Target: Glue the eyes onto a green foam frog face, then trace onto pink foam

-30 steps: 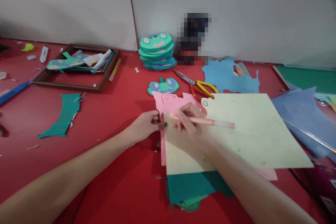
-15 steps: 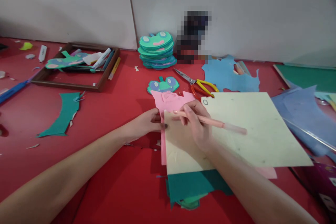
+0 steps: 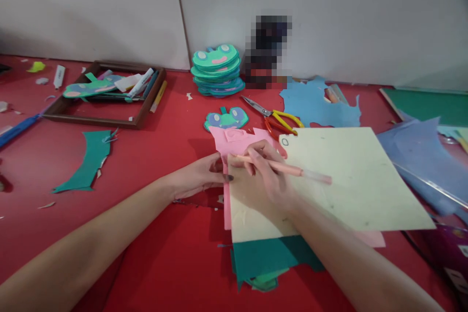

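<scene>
My right hand (image 3: 268,170) is closed round a peach-coloured pen (image 3: 285,167), its translucent cap end pointing right. The pen's tip is by the upper left corner of a large cream sheet (image 3: 351,180). At that sheet's left edge my left hand (image 3: 201,175) is closed, its thumb on the cream sheet and its other fingers partly hidden. Under the cream sheet lie a pink sheet (image 3: 230,140) with cut edges and a dark green sheet (image 3: 270,256). A small oval is drawn near a notch in the cream sheet's top edge.
Behind the sheets are a green cut-out face (image 3: 226,119), scissors (image 3: 280,119) with red and yellow handles, and a stack of similar faces (image 3: 215,70). A brown frame (image 3: 98,119) with markers stands left. Blue scraps (image 3: 318,105) lie at the right back.
My right hand and the pen have moved slightly left, the tip nearer the cream sheet's left edge. My left hand stays almost where it was.
</scene>
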The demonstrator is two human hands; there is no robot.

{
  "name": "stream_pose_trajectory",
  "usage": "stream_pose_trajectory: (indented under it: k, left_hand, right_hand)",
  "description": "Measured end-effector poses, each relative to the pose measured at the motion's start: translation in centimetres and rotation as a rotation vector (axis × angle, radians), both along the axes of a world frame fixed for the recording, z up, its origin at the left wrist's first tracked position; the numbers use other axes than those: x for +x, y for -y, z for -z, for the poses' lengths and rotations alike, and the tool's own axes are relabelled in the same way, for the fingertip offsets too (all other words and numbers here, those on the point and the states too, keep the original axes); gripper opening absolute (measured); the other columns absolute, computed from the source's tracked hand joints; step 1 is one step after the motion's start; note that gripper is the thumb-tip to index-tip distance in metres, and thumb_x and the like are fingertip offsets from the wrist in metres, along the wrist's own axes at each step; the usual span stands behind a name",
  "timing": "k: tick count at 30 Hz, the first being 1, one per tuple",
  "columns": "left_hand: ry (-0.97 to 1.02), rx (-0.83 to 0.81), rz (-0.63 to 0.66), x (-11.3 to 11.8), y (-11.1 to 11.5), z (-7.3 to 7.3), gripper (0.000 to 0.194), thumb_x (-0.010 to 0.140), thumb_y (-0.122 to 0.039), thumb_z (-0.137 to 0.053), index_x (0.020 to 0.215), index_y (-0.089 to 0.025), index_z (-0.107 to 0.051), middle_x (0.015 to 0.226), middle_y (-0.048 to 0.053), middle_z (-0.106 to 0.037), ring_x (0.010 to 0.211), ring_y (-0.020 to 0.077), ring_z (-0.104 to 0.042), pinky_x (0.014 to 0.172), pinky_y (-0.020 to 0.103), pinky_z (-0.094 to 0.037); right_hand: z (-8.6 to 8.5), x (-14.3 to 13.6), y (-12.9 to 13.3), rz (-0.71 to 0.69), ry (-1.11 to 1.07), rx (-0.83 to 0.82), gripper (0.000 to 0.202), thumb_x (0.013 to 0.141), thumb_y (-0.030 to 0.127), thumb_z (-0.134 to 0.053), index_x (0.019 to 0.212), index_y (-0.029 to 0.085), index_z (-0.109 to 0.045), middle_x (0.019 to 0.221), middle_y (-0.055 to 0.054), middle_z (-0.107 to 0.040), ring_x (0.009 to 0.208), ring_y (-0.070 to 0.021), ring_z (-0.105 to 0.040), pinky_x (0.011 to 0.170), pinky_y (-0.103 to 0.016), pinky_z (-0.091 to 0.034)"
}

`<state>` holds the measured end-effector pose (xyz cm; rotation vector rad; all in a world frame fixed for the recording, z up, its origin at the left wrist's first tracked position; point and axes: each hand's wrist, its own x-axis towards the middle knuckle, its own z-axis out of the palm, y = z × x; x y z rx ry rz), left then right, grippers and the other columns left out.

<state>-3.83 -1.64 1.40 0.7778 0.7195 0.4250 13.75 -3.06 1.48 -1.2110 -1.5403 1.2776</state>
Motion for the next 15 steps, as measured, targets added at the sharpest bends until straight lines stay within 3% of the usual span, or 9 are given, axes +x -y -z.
stream_pose_trajectory:
  k: [6,11,15]
  left_hand:
    - [-0.051,0.016,-0.049,0.62,0.30,-0.02,0.040,0.069,-0.012,-0.060,0.108,-0.014,-0.050,0.112,0.011,-0.049,0.097,0.0126,-0.053,0.083,0.019,-0.048]
    - [-0.127,-0.037,-0.089,0.78,0.39,-0.04,0.034,0.073,-0.016,-0.056,0.107,-0.015,-0.050,0.112,0.009,-0.049,0.094,0.0113,-0.054,0.081,0.019,-0.049]
    - [-0.146,-0.050,-0.104,0.70,0.40,0.01,0.030,0.073,-0.016,-0.056,0.103,-0.014,-0.051,0.111,0.008,-0.050,0.092,0.0096,-0.055,0.078,0.015,-0.048]
  right_hand:
    - [0.12,-0.12,0.10,0.147,-0.019,-0.013,0.034,0.083,0.045,-0.037,0.082,0.011,-0.038,0.060,0.000,-0.036,0.063,0.0004,-0.045,0.061,-0.013,-0.040]
    - [0.32,0.11,-0.30,0.028,0.117,-0.104,0.039,0.080,0.049,-0.039,0.080,0.010,-0.037,0.066,0.000,-0.047,0.066,0.0001,-0.047,0.065,-0.014,-0.040]
    - [0.39,0.27,-0.22,0.058,0.175,-0.084,0.041,0.078,0.050,-0.042,0.079,0.010,-0.035,0.063,0.001,-0.048,0.065,-0.0007,-0.049,0.064,-0.013,-0.040]
